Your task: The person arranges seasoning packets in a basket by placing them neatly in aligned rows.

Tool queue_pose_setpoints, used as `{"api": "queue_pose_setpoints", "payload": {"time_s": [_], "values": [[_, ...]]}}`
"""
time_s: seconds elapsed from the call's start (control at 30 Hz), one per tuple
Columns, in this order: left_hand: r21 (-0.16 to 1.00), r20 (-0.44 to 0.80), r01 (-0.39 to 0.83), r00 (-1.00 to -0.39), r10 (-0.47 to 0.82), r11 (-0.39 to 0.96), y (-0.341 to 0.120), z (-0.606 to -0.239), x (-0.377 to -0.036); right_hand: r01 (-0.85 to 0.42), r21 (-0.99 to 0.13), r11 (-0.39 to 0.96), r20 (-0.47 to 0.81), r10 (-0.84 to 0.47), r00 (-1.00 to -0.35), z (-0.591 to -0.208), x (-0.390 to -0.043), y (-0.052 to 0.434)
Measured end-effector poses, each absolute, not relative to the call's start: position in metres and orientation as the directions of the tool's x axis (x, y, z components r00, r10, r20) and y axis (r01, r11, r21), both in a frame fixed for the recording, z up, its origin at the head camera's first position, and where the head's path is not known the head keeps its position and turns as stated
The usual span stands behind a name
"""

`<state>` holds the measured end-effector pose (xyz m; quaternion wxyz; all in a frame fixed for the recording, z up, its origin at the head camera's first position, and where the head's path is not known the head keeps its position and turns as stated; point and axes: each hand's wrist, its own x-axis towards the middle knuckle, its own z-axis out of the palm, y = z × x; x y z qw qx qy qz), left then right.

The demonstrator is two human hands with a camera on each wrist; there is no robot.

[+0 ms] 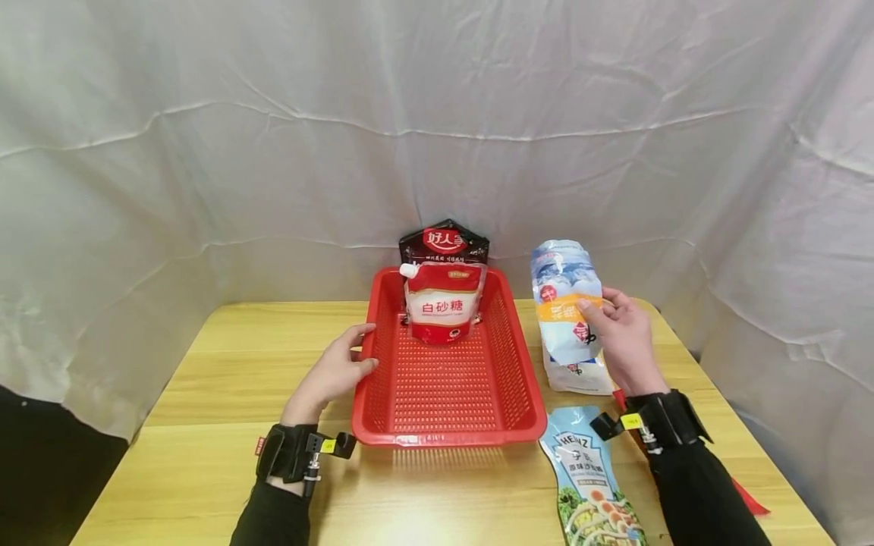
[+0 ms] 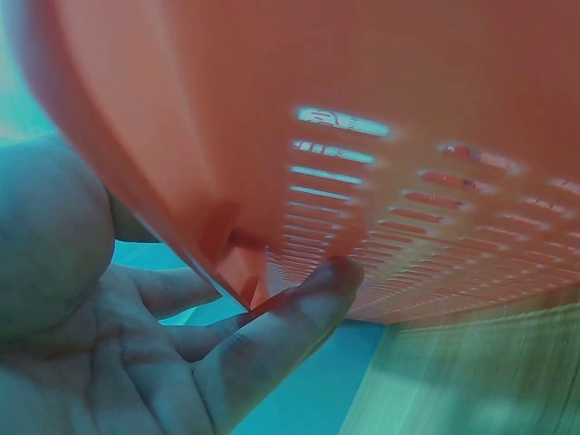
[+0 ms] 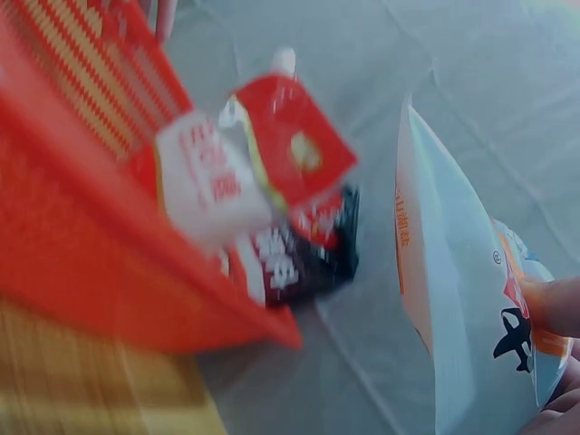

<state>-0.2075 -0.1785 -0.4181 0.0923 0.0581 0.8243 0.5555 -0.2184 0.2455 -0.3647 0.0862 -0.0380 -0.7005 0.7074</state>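
A red plastic basket (image 1: pixel 444 438) stands on the table, and my left hand (image 1: pixel 336 369) holds its left rim. In the left wrist view, fingers (image 2: pixel 272 349) lie against the basket's slotted outer wall (image 2: pixel 272 118). A red and white sugar pouch (image 1: pixel 445 303) with a white cap leans upright inside, in front of a black pouch (image 1: pixel 444 236) at the back. My right hand (image 1: pixel 624 334) pinches a blue and white salt bag (image 1: pixel 563 280) with an orange band, raised to the right of the basket. The right wrist view shows that bag (image 3: pixel 471 299) edge-on.
Behind the held bag, another white bag (image 1: pixel 580 381) is partly hidden. Nearer, a light blue Heinz dressing pouch (image 1: pixel 587 478) lies on the wooden table (image 1: pixel 437 504). Something red (image 1: pixel 749 497) shows under the right forearm. Grey-white curtains (image 1: pixel 437 114) hang around the table.
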Motion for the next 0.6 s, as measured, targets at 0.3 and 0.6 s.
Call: {"api": "queue_pose_setpoints", "payload": {"time_s": [0.3,0.6], "values": [[0.928,-0.094,-0.013,-0.975,0.201,0.373,-0.178,-0.418,-0.207,-0.14,-0.99,0.023,0.142,0.11,-0.984,-0.367,-0.197,0.207],[0.927,-0.084,-0.003,-0.976,0.202,0.374,-0.178,-0.417,-0.207,-0.128,-0.991,0.032,0.129,0.061,-0.99,-0.367,-0.186,0.17]]}}
